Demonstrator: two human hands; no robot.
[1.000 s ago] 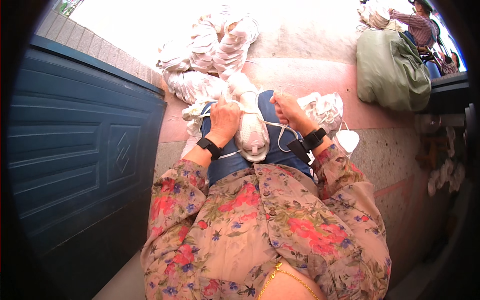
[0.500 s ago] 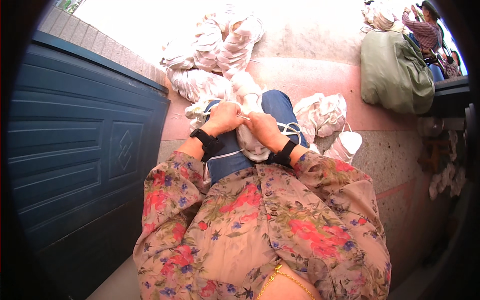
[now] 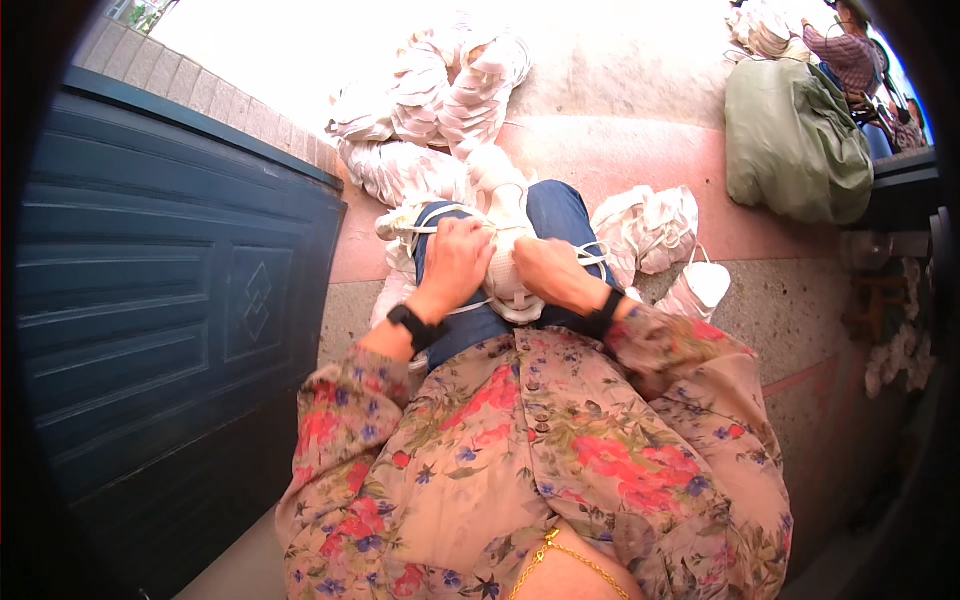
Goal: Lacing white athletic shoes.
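A stack of white face masks (image 3: 505,250) with white ear loops lies on my lap, over blue trousers (image 3: 555,215). My left hand (image 3: 457,262) is closed on the left side of the stack, with a black watch on the wrist. My right hand (image 3: 548,275) grips the right side of the same stack and wears a black band. The two hands almost touch over the masks. Loose loops trail out to the left and right of the stack.
A dark blue panelled door (image 3: 170,300) stands close on my left. More white mask bundles (image 3: 430,110) lie ahead, and others (image 3: 650,230) on the pink step to the right. A green sack (image 3: 795,140) and another person (image 3: 850,55) are far right.
My right hand came in from the right and closed on the mask stack beside my left hand. Both hands have drawn slightly toward my body.
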